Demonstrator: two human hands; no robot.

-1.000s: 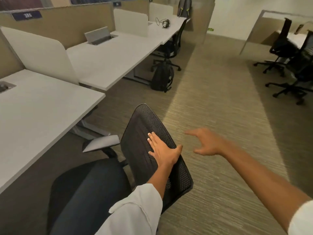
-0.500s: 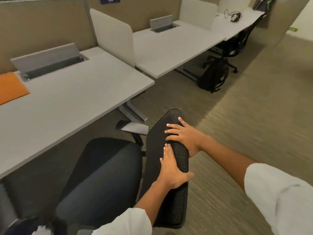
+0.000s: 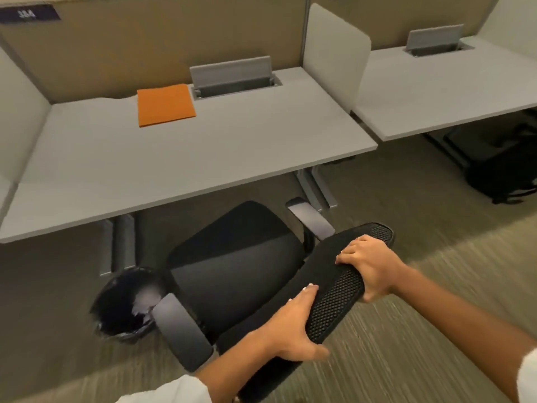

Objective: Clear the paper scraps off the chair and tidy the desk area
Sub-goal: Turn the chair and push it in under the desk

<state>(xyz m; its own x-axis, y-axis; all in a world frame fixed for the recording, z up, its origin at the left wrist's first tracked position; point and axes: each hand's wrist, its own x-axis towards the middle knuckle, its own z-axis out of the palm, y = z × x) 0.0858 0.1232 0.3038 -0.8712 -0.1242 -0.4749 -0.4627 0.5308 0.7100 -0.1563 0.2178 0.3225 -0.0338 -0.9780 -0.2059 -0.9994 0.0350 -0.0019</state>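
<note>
CHANGE: black mesh-backed office chair swung round to face the grey desk | HANDS: left hand and right hand both curl over its backrest | SCRAPS: none visible on seat; bin near left | NEXT: likely push chair in

Both hands now grip the top of the chair's backrest — a second ago the right hand hung free. The chair has swung round to face the desk — a black bin has come into view beside it.
</note>
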